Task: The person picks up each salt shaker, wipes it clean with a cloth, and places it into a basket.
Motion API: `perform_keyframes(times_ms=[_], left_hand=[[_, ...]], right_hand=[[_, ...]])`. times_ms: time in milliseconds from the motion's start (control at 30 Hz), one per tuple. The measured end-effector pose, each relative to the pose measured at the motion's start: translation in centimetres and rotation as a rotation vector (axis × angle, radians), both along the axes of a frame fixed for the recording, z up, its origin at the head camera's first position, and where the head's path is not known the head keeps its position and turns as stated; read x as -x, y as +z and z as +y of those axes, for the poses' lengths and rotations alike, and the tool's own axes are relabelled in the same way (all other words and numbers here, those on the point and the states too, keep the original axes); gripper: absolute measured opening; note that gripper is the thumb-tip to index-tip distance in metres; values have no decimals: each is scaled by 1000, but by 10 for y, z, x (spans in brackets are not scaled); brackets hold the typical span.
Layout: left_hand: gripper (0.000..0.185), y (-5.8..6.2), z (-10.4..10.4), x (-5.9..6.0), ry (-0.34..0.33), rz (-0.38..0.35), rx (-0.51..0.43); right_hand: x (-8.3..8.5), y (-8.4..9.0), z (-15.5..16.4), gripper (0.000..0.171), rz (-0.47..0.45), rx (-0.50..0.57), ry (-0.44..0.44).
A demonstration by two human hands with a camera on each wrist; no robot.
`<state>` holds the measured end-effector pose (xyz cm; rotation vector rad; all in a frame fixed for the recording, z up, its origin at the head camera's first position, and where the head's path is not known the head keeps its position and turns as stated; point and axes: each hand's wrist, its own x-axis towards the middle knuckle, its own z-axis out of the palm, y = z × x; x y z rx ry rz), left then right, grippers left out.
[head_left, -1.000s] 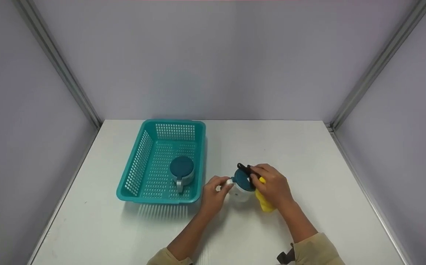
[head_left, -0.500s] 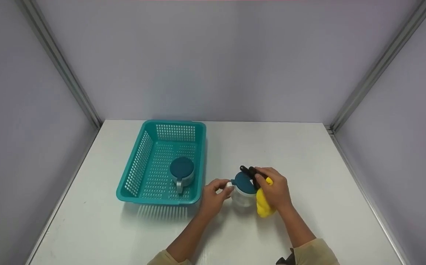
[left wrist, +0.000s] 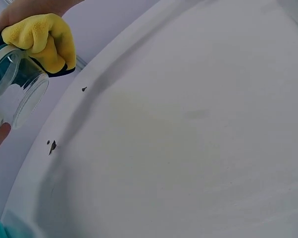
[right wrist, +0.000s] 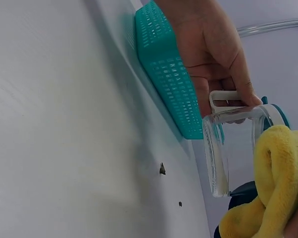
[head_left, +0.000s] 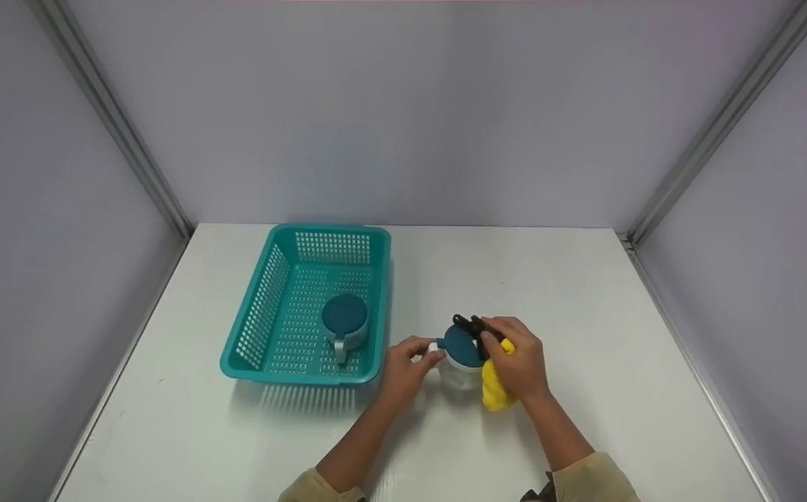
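Clear jar (head_left: 460, 368) w/ teal lid stands on worktop (head_left: 585, 293), just right of teal basket (head_left: 264, 317). Left hand (head_left: 403, 366) pinches its white handle; right hand (head_left: 518, 359) grips yellow cloth (head_left: 493, 394) against jar's far side from basket.

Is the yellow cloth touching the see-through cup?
Touching. In the right wrist view the yellow cloth presses against the side of the clear cup; the left wrist view shows it against the cup too.
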<state>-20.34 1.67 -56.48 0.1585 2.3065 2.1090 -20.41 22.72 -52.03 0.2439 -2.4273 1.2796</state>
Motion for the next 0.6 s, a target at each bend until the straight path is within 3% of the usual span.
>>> perform_keyframes(times_ms=[100,367,600], left_hand=[[15,2,0,1,-4,-3,42],[14,8,-4,6,-15,3,15],[14,7,-7,2,66,129,24]], right_hand=[[1,-1,0,19,10,17,-7],[7,3,-4,18,76,36,-2],[5,0,1,20,72,-18,23]])
